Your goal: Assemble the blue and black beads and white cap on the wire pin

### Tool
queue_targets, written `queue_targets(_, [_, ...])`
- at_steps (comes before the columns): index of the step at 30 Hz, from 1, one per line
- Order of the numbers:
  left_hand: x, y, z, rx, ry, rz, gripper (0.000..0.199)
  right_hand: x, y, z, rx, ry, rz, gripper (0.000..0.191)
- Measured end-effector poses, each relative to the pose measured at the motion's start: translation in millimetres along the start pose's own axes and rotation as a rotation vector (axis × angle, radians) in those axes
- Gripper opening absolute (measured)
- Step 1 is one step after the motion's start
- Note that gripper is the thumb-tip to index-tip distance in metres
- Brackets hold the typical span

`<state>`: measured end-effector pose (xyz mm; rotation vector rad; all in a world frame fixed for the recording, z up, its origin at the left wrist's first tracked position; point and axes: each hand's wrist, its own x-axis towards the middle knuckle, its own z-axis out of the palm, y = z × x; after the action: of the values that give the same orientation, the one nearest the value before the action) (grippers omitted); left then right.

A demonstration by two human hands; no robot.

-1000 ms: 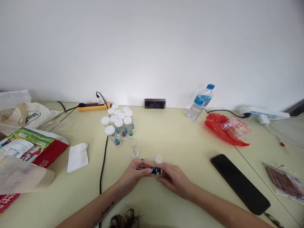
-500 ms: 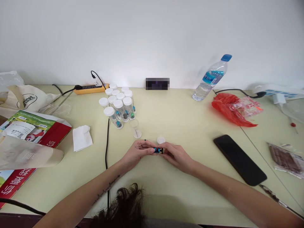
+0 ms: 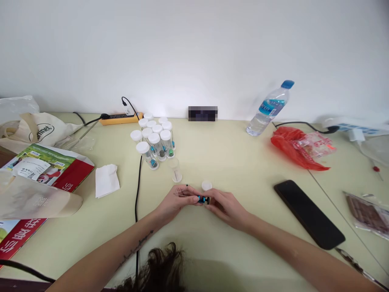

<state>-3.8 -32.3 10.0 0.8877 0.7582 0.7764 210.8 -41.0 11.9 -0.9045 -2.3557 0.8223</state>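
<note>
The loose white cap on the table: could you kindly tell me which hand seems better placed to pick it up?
Probably the right hand: it is nearer the loose white cap, while the left hand grips the blue device, though the right is also at its black end.

I am holding a glossy, metallic-looking blue piece (image 3: 201, 199). Farther left, clear tubes (image 3: 148, 156) are showing smooth plastic under matt white caps (image 3: 142, 147). Right, a red plastic bag (image 3: 284, 141) is looking crinkled; far left, a tote bag (image 3: 54, 126) is showing matt cloth.
</note>
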Motion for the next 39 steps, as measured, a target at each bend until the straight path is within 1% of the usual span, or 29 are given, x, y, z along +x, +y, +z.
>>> queue_targets(2, [0.3,-0.9,0.0,0.004,0.008,0.019,0.017,-0.2,-0.2,-0.1,0.004,-0.004,-0.002,0.028])
queue_targets(6, [0.9,-0.8,0.6,-0.017,-0.007,0.014,0.018,-0.3,0.2,0.2,0.003,0.013,-0.013,0.024])
queue_targets(13, [0.8,1.0,2.2,-0.036,-0.014,0.020,0.018,-1.0,0.0,0.8,0.006,0.011,0.011,0.027])
queue_targets(18, [0.8,0.9,2.4,-0.042,-0.027,0.023,0.017,0.8,-1.4,-0.6,0.013,0.030,-0.014,0.025])
queue_targets(22, [0.9,1.2,2.2,-0.038,-0.030,0.027,0.017,0.8,-1.4,-0.4,0.019,0.022,0.001,0.025])
queue_targets(26, [1.0,1.0,2.1,-0.037,-0.023,0.022,0.018,0.1,-0.8,0.1,-0.006,0.014,0.018,0.023])
queue_targets(39, [0.9,0.1,1.9,-0.026,-0.006,0.022,0.020,0.7,-0.4,-0.4,0.025,0.016,-0.008,0.026])
